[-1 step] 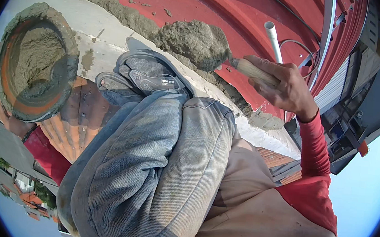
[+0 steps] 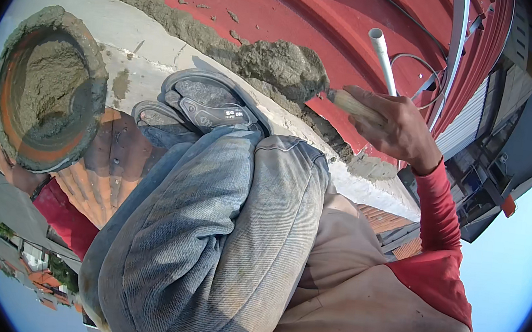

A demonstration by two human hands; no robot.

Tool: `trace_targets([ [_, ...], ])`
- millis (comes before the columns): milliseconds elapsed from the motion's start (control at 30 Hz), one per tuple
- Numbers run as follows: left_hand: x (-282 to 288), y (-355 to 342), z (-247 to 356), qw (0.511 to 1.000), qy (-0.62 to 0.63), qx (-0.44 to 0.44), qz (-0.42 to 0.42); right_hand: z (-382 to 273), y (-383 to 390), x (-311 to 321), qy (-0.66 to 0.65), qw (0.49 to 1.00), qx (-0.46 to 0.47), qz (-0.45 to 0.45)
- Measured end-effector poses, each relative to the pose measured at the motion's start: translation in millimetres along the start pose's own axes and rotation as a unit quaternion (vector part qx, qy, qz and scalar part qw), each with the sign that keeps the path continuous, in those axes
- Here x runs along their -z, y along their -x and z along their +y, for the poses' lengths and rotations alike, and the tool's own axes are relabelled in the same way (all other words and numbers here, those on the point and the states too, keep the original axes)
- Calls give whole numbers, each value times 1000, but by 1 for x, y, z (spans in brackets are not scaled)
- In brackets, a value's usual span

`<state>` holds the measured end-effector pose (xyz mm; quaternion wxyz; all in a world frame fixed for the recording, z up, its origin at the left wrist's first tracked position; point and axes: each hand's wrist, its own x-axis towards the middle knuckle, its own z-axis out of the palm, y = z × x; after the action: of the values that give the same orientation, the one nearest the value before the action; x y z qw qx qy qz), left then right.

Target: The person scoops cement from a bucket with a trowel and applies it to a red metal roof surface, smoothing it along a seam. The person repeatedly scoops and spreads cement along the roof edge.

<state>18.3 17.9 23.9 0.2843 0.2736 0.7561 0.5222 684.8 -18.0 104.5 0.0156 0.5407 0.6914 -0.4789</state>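
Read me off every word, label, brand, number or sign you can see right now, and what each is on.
Sandal strap: pale print and a small mark, too small and blurred to quote reliably.
Mortar bowl, wooden trowel handle, white pipe: no lettering I can make out.
Distant buildings: too small to tell.

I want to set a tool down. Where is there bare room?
Bare: the pale concrete ledge between the round mortar-caked bucket and black sandals, though stained; red metal roofing between the grey mortar ridge and white plastic pipe. Crowded: the ridge itself, and around the right hand's wooden-handled trowel.
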Motion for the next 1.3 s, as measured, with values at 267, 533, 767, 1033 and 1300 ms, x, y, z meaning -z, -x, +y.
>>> trace_targets([
  [267, -5, -12, -7, 1000, 0, -3, -5, -44, 15, 16, 219, 971, -94, -24],
  [533, -63, 33, 42, 986, 162, -5, -21, -142, -162, 25, 167, 936, 291, 104],
  [767, -62, 45, 48, 965, 238, 100, -53, -203, -270, -72, 349, 842, 386, 143],
  [1033, -55, 36, 33, 977, 208, 55, 4, -191, -279, -82, -8, 928, 350, -131],
  [1300, -62, 35, 47, 987, 152, 47, -6, -151, -235, -75, -168, 950, 218, -145],
])
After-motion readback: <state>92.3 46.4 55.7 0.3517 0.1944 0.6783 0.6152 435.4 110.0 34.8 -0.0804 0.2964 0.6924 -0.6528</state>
